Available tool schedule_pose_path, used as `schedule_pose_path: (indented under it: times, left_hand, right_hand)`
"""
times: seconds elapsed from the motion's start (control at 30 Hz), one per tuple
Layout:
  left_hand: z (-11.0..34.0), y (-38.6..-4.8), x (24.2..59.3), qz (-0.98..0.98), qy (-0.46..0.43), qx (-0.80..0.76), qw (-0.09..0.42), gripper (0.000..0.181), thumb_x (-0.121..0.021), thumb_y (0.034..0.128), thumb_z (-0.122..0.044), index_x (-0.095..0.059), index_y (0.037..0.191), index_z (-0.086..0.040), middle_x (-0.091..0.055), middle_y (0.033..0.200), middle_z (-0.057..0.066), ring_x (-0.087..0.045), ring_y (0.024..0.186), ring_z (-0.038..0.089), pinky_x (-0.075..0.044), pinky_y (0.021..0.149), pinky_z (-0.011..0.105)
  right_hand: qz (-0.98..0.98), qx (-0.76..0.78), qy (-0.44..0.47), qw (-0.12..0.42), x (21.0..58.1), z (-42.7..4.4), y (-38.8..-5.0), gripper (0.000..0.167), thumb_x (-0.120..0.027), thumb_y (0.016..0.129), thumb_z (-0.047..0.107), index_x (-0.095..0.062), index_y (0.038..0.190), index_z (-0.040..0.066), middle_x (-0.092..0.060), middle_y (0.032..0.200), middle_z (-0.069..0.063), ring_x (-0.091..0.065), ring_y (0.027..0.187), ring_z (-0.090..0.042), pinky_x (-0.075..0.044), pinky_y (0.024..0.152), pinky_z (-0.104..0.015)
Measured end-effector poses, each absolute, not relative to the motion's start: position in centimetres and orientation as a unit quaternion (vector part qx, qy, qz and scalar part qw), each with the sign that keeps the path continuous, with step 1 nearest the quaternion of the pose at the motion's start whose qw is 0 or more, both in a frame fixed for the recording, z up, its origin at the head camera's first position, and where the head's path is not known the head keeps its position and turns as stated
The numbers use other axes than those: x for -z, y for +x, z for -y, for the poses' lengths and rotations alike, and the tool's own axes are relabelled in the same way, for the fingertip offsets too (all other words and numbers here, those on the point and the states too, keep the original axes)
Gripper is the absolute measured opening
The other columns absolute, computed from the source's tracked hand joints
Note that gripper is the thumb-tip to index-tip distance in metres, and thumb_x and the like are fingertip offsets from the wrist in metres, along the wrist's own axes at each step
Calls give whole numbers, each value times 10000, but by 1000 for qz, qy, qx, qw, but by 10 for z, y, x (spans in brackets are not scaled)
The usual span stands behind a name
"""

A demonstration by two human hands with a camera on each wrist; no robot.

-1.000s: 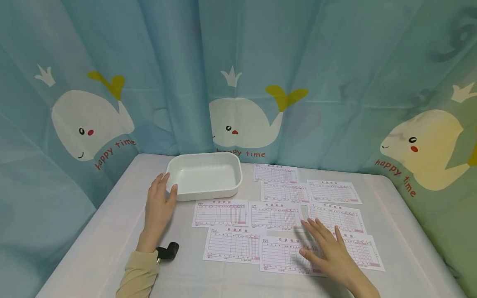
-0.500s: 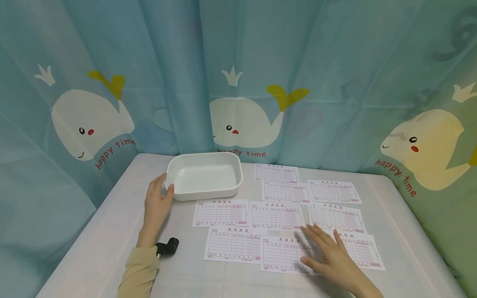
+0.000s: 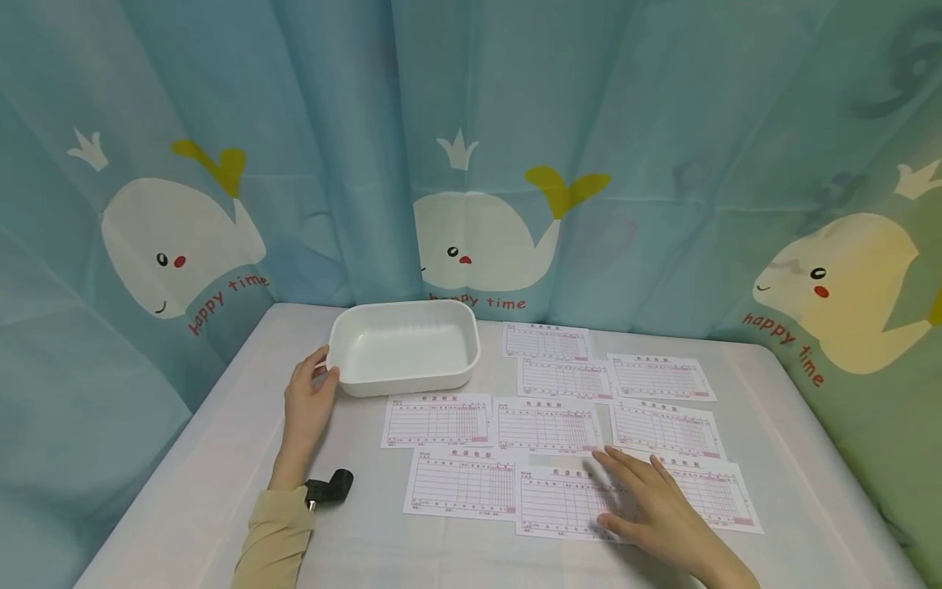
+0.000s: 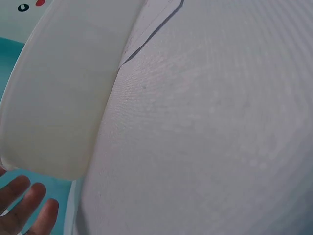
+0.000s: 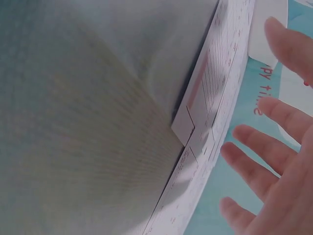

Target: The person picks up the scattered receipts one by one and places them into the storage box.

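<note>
White tray [image 3: 405, 352]: your left hand [image 3: 307, 409], fingers loosely spread, is at its left end, likely steadying it. Printed slips [image 3: 546, 427] lie flat in front and right of the tray, probably so each shows; your right hand [image 3: 655, 507] hovers above some, splayed.

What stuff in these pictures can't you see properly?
- Head view: the small print on the paper slips is too tiny to read.
- Head view: the right hand hides part of the front middle slip.
- Head view: the picture's right edge cuts off the tail of the rightmost whale.
- Left wrist view: the white tray hides its inside behind its own wall.
- Left wrist view: the picture's edge cuts off most of the left hand.
</note>
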State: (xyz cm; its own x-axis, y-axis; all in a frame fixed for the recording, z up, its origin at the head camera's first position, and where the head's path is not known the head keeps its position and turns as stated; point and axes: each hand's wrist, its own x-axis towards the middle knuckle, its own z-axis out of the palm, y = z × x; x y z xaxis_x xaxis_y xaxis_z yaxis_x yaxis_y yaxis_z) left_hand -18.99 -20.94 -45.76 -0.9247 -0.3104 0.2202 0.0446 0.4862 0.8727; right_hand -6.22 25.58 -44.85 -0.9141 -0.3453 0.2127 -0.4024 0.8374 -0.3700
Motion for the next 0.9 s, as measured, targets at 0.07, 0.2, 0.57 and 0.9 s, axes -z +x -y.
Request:
schedule_pose_path:
  times: [0.07,0.2,0.57,0.9]
  left_hand:
    - [210,-190,458,838,84,510,175,451,-519,964,-94,-455,1404,-15,-471,1385,226,-504,1232,377,-488,1006,465]
    - [211,-191,458,827,98,527,171,428,-523,966,-102,-486,1389,-47,-495,1394,195,-518,1223,349,-484,896,176]
    - [213,-188,455,806,111,563,147,421,-514,975,-122,-493,1393,-86,-501,1415,149,-518,1181,235,-380,734,-31]
    - [213,-189,459,787,126,589,135,434,-516,971,-124,-485,1403,-107,-495,1427,119,-477,982,-94,-416,759,-30]
  right_hand:
    - [956,-206,199,70,449,-256,-62,789,-809,717,359,-477,1413,186,-536,1398,-87,-497,1263,-315,-157,1199,-482]
    - [957,-201,199,66,450,-255,-63,789,-828,684,336,-504,1387,180,-550,1383,-84,-514,1248,-318,-253,1116,-528]
    - [959,-211,186,32,448,-253,-63,783,-831,671,323,-520,1373,168,-557,1368,-78,-510,1258,-352,-274,1069,-596]
    - [964,-192,184,23,450,-254,-64,754,-834,669,291,-543,1350,149,-587,1317,-92,-534,1217,-348,-323,1048,-600]
